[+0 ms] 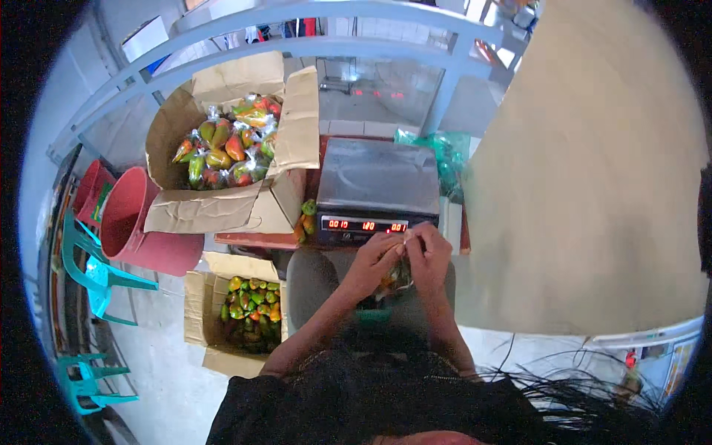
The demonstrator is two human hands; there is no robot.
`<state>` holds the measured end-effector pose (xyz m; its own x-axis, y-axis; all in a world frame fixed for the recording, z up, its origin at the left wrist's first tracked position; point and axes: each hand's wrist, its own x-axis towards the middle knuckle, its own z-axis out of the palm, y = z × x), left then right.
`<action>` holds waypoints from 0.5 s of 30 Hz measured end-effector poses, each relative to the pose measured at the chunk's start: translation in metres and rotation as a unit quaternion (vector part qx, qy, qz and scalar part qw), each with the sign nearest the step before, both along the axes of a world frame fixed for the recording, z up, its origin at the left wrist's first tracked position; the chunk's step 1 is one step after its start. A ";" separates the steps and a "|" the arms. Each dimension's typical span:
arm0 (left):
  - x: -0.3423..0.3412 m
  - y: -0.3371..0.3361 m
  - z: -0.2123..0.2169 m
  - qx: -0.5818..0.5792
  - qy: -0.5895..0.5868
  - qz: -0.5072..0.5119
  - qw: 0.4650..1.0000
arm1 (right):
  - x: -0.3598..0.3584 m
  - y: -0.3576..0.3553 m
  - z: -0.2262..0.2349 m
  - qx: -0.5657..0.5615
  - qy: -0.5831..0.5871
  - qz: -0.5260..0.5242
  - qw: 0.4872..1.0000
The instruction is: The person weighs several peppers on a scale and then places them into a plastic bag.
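My left hand [375,259] and my right hand [430,256] meet just in front of the scale, fingers closed and pinching together at the gathered top of a clear plastic bag [399,277]. The bag hangs below them over my lap, partly hidden by my hands, with orange and green peppers showing inside. Directly beyond is the digital scale [380,178], its steel pan bare and its red display lit. A few loose peppers [306,219] lie at the scale's left side.
A cardboard box [215,211] of bagged peppers stands at the left, and a lower box [194,308] holds loose peppers. Farther left are a red bin [130,208] and teal chairs [100,278]. Green plastic bags [450,159] lie beside the scale; a beige panel [593,185] fills the right.
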<state>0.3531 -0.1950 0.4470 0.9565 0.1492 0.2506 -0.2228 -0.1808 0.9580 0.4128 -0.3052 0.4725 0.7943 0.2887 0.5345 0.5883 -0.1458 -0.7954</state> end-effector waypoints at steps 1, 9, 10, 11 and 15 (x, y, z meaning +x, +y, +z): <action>-0.001 0.004 0.002 -0.001 -0.010 0.004 1.000 | 0.004 0.001 0.000 -0.001 -0.010 0.004 1.000; -0.003 0.008 -0.001 0.019 -0.024 0.045 0.999 | 0.003 0.012 -0.002 -0.051 0.008 0.042 0.998; -0.006 0.010 -0.006 0.013 -0.013 0.057 0.998 | 0.001 0.014 -0.004 -0.060 -0.015 0.039 0.997; -0.010 0.013 -0.009 0.017 -0.007 0.060 0.998 | 0.000 0.016 -0.002 -0.056 -0.009 0.043 0.997; -0.025 0.030 -0.003 -0.127 0.067 0.038 0.989 | 0.027 0.009 -0.010 -0.120 0.103 0.242 0.957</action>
<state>0.3286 -0.1645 0.4438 0.9622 0.2641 0.0668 -0.0850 0.0580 0.9947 0.4399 -0.2958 0.4630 0.6185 0.7436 0.2539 0.4675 -0.0886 -0.8795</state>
